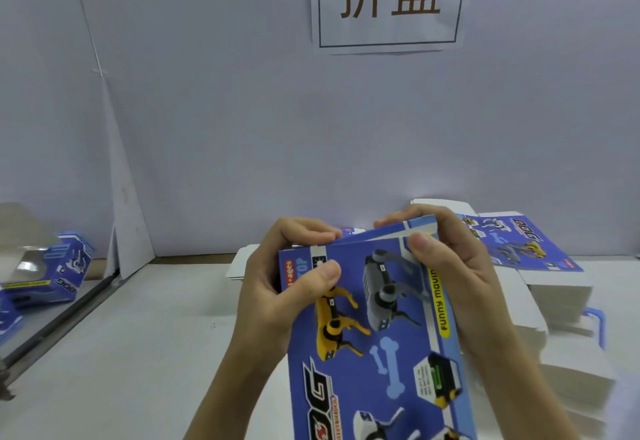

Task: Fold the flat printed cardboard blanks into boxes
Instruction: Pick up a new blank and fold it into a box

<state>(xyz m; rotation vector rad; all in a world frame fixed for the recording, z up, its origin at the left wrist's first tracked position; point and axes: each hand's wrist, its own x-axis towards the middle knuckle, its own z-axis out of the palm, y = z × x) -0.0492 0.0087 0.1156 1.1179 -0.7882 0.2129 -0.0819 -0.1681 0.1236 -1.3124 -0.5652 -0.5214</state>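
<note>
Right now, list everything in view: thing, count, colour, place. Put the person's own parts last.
held blank: one, blue print with yellow and grey robot dogs, centre foreground, held above the table, far flap bent.
stack of flat blanks: one stack, blue print on top, white edges, far right on the table.
folded box: one clearly seen, blue with silvery inside, far left.
paper sign: one, white with brown characters, on the wall.
table: one, pale grey.
left hand: one, grips the blank's far left corner.
right hand: one, fingers pinch the far right flap.
</note>
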